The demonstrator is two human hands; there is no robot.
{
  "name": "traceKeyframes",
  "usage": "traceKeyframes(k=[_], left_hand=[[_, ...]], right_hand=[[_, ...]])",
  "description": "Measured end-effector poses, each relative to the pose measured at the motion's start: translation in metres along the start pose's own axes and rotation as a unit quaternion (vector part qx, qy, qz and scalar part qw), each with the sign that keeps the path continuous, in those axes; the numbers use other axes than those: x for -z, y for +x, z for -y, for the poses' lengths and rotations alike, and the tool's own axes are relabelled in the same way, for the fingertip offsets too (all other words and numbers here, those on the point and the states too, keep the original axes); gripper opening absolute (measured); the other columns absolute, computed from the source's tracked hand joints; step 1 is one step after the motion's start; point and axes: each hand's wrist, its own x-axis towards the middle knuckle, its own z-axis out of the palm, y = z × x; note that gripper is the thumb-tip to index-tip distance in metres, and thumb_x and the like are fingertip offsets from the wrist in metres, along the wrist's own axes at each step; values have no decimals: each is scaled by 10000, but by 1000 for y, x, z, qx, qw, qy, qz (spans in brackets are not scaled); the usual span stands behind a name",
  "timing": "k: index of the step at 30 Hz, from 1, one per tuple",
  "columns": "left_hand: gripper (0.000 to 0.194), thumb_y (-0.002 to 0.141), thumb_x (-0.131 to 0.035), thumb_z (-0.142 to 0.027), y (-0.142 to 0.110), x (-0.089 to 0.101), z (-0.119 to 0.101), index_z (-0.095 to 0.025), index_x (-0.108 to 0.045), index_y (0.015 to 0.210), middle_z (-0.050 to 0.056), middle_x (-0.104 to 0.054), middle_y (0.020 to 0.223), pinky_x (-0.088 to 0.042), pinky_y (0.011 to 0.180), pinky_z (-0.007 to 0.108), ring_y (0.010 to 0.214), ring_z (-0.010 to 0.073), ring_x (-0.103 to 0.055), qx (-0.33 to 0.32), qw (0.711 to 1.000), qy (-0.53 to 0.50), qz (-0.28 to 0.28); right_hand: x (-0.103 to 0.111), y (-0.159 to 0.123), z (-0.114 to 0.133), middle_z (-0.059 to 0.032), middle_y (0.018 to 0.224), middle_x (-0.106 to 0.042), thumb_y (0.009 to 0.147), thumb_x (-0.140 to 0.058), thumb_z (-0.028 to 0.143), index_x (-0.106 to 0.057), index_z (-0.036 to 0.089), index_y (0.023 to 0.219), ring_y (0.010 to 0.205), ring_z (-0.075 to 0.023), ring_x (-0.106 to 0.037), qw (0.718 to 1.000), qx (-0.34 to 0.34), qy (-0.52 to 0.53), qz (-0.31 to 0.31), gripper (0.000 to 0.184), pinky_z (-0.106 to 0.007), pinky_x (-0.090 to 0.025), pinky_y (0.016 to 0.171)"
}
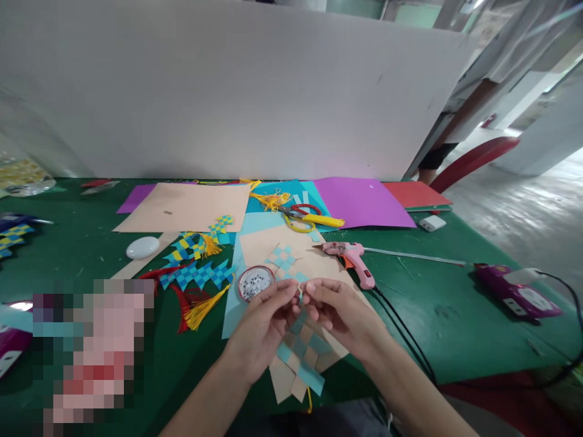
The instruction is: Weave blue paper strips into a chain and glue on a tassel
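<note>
My left hand point(264, 325) and my right hand point(339, 312) meet fingertip to fingertip low in the middle, both pinched on a woven piece of blue and tan paper strips point(300, 358) that hangs below them. Another woven blue and tan piece point(285, 260) lies on tan paper just beyond the hands. A small round dish of googly eyes point(255, 283) sits by my left fingers. A pink glue gun point(353, 258) lies to the right of the woven work.
Red and yellow scissors point(306, 216), coloured paper sheets point(364, 203), woven blue-yellow ornaments with tassels point(198, 276) and a white oval object point(143, 247) lie on the green table point(432, 315). A purple power strip point(517, 291) is at right. A white board point(228, 91) stands behind.
</note>
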Motion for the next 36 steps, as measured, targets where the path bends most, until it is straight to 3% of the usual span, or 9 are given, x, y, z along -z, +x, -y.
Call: traceKeyframes(k=[3,6,12,14,17,19,24,31,36], left_hand=[[109,721,-730,-205,-5,-1,-2,-150,-706,812,5,-596,724,-435,610,152,622,64,-521,4,995,94,37],[98,710,-721,-211,-7,-5,1,-160,-727,794,28,-632,767,-424,594,180,615,82,-528,11,969,226,98],[115,730,-647,-198,7,-16,5,-190,-744,792,69,-678,813,-442,655,240,730,169,-599,-92,893,396,193],[108,710,-643,-174,13,-17,-4,-184,-737,761,58,-667,762,-433,649,233,689,153,-590,-132,898,387,164],[94,706,-624,-189,22,-12,-26,-158,-707,738,16,-586,616,-413,587,208,580,107,-537,-115,967,221,58],[140,699,-619,-191,27,-6,-40,-125,-706,786,8,-549,605,-393,539,189,558,89,-507,-107,988,111,17],[262,695,-636,-118,33,4,-50,-69,-701,945,16,-524,684,-390,526,162,627,76,-490,-105,994,-16,23],[247,722,-642,-141,33,4,-41,-100,-703,958,7,-517,694,-395,542,173,631,76,-495,-137,990,21,9],[235,736,-613,-180,35,10,-35,-132,-713,943,16,-551,700,-403,551,196,633,92,-527,-191,975,112,-22]], right_hand=[[0,-2,17,4,561,-596,676,-751,369,-637,149,663,444,-52,-470,995,38,-87,-40,249,-168,-285,378],[-2,2,50,17,486,-568,683,-742,358,-636,157,630,398,-51,-415,965,114,-226,-65,233,-192,-280,377],[-9,52,103,4,586,-603,800,-588,305,-648,161,728,446,-59,-449,831,176,-527,-36,172,-210,-332,435],[-13,71,111,11,569,-579,787,-585,258,-634,157,715,477,-66,-462,799,179,-573,-8,132,-208,-304,435],[-23,83,117,15,592,-569,803,-563,260,-622,160,747,529,-77,-483,801,179,-569,51,130,-210,-308,455],[-29,81,117,14,652,-587,818,-551,266,-622,166,778,588,-85,-513,797,198,-563,93,130,-215,-353,510],[-31,76,100,3,778,-631,844,-518,208,-646,183,772,737,-105,-545,711,289,-630,119,149,-234,-393,651],[-31,74,84,-19,826,-633,876,-487,185,-675,192,797,737,-120,-529,598,329,-727,65,204,-257,-361,640],[-33,70,85,-26,861,-647,899,-453,191,-679,195,836,785,-135,-561,564,322,-757,77,235,-264,-382,671]])
